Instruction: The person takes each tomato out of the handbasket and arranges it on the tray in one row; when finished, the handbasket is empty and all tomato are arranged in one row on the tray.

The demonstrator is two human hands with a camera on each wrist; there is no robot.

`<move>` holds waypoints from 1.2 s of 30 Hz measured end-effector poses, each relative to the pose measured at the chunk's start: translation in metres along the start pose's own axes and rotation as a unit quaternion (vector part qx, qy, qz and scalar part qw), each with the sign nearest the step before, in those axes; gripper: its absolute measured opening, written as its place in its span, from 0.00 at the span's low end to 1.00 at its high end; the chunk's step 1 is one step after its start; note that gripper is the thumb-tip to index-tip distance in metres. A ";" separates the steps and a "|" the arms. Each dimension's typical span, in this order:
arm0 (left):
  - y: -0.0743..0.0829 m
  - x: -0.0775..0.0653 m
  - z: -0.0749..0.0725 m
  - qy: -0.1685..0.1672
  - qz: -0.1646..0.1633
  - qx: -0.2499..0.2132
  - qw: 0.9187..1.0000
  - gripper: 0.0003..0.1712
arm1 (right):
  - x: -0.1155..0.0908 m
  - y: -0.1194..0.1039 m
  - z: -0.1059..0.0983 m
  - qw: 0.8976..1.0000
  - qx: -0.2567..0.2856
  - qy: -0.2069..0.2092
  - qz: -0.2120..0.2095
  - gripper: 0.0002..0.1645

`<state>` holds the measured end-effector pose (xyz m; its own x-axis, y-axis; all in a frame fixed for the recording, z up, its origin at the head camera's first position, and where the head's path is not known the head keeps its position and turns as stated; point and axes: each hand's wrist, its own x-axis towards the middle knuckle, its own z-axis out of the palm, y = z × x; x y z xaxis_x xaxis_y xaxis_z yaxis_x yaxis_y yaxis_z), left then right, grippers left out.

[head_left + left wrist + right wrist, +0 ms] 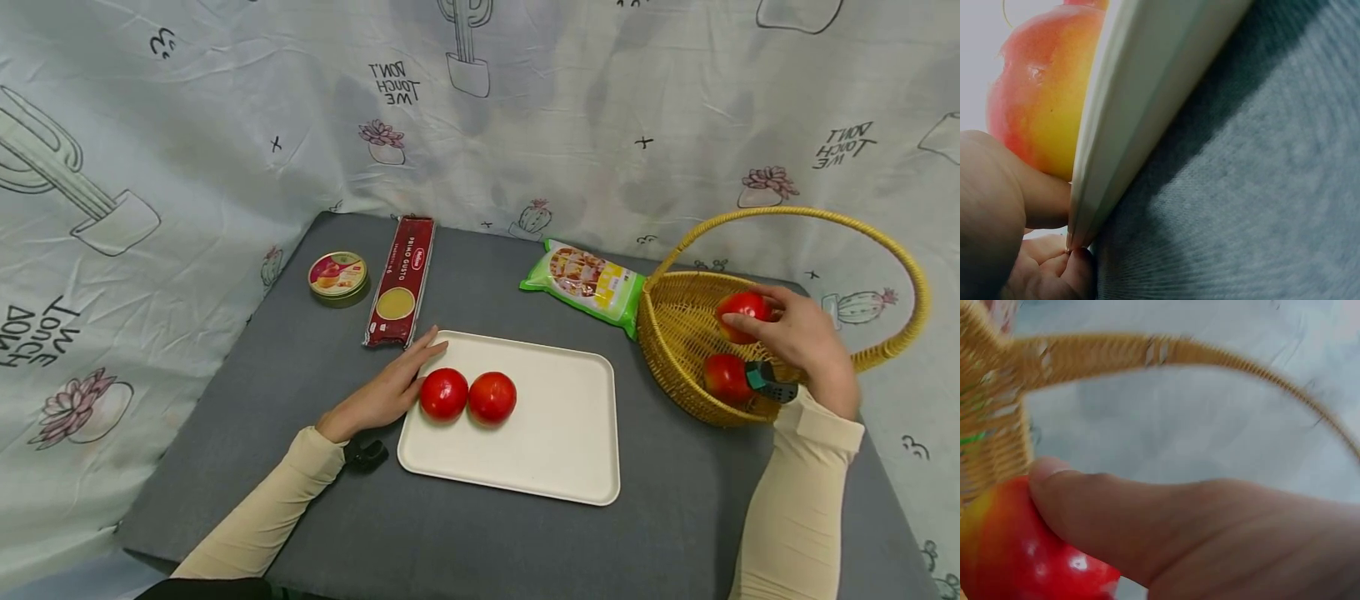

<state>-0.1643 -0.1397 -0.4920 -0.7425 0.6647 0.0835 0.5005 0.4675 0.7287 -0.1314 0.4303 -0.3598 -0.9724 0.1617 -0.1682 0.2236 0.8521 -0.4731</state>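
My right hand (802, 333) holds a red apple (744, 317) inside the yellow wicker basket (663, 358), at its upper right part. The thumb lies along the apple's side in the right wrist view. Below it, a second apple (726, 377) sits in the basket, partly covered by the dark wrist device. My left hand (382, 392) grips the left rim of a white rectangular tray (555, 417), its thumb inside the rim and fingers at the outer side in the left wrist view. Two red apples, one (444, 395) close by that thumb and another (492, 399) beside it, lie on the tray.
A round tin (339, 277) and a red spaghetti packet (401, 283) lie at the back left of the grey table. A green food bag (588, 285) leans near the basket. The tall basket handle (810, 212) arches up behind my right hand.
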 end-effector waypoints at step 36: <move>-0.002 0.000 0.002 0.006 0.006 0.007 1.000 0.36 | -0.040 -0.161 0.108 0.968 -0.027 -0.074 -0.237 0.34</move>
<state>-0.1644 -0.1394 -0.4945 -0.7415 0.6633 0.1008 0.5159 0.4677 0.7177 -0.1214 0.2325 -0.3705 -0.9437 -0.3237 -0.0682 -0.2529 0.8389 -0.4819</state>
